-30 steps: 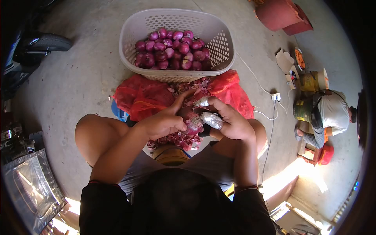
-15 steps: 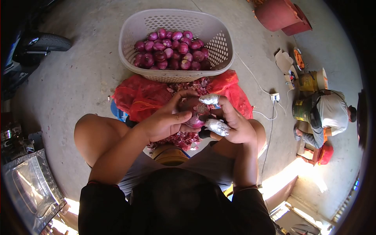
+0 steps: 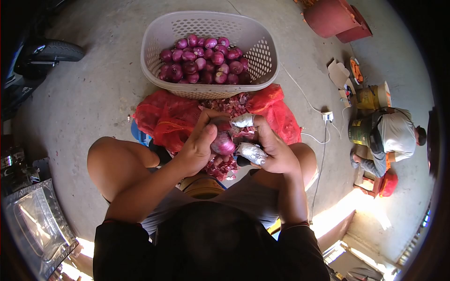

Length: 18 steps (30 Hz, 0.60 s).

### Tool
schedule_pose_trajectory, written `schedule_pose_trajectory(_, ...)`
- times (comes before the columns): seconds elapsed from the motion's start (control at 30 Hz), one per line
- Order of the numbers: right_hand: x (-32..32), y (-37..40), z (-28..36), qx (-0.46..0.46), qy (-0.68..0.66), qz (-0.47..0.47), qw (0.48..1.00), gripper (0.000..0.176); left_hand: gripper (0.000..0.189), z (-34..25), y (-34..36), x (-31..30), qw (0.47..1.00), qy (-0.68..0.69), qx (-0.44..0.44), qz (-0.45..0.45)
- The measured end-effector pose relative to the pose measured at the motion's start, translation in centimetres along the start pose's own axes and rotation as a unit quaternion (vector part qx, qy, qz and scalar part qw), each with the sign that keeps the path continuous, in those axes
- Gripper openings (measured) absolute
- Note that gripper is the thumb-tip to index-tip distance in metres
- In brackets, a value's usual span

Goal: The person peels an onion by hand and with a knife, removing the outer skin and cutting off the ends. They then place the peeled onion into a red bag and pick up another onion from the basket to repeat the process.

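Observation:
My left hand is closed round a red onion, whose smooth, glossy purple side faces up. The thumb lies along its left side. Silver foil covers the thumb and a finger of my right hand. These foil tips are at the onion's right side, with dark red onion skin between them. Below the hands, loose onion skins lie in a heap. More skins and a red mesh sack spread out behind the hands.
A grey plastic basket of several red onions stands ahead, past the sack. A power strip with cables lies on the floor to the right. Farther right, a person sits bent over near buckets. A motorbike wheel is at the left.
The onion has turned and shifted slightly left, and its shiny purple side now shows where dull, dry skin faced up before. My right hand's foil-covered fingers have moved slightly left.

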State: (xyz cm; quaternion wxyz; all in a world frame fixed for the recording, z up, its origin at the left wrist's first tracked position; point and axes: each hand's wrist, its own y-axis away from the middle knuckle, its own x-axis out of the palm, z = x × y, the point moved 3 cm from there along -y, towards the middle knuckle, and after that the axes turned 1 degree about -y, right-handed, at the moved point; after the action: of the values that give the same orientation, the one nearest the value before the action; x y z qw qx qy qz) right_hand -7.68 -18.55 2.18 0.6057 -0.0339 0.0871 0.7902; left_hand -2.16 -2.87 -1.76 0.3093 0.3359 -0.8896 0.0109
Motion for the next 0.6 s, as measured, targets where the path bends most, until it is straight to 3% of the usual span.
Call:
schedule_pose_trajectory(0.03, 0.09, -0.08, 0.17, -0.004, -0.008, 0.003, 1.0, 0.048, 0.044, -0.1, 0.02, 0.04, 1.0, 0.0, 0.002, -0.005)
schedule_pose_trajectory(0.33, 0.73, -0.28, -0.36, -0.012, -0.056, 0.01, 0.998, 0.047, 0.047, -0.41, 0.04, -0.16, 0.999, 0.015, -0.036, 0.006)
schedule_pose_trajectory(0.43, 0.66, -0.2, -0.68, -0.024, -0.006, 0.001, 1.0, 0.046, 0.048, -0.35, 0.12, -0.18, 0.998, 0.032, -0.06, 0.007)
schedule_pose_trajectory(0.6, 0.63, -0.17, -0.48, -0.033, -0.004, -0.003, 0.999, 0.044, 0.064, -0.58, 0.08, -0.42, 0.999, -0.03, -0.024, 0.018)
